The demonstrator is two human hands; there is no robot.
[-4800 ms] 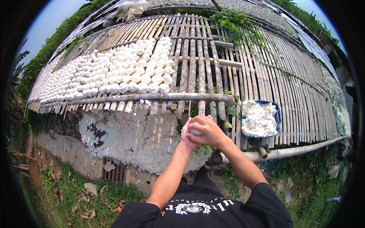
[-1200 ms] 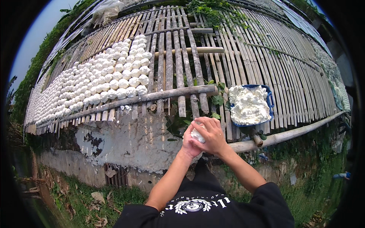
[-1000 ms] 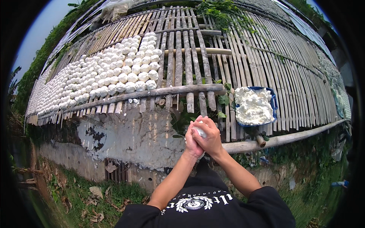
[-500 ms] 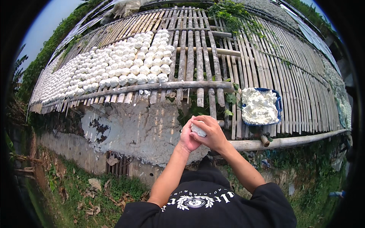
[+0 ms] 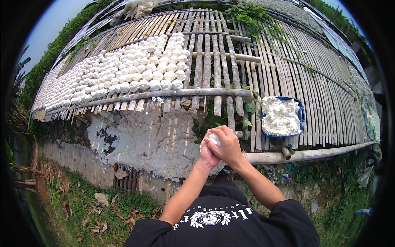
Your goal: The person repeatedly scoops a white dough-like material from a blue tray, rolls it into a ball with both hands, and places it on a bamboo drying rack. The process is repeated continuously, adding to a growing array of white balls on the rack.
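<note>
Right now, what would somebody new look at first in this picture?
Probably the rows of white balls laid out on the bamboo rack, filling its left part. Next, at the middle, the left hand and right hand pressed together around a white lump. To their right, a blue tray heaped with white paste sits on the rack's edge.
</note>
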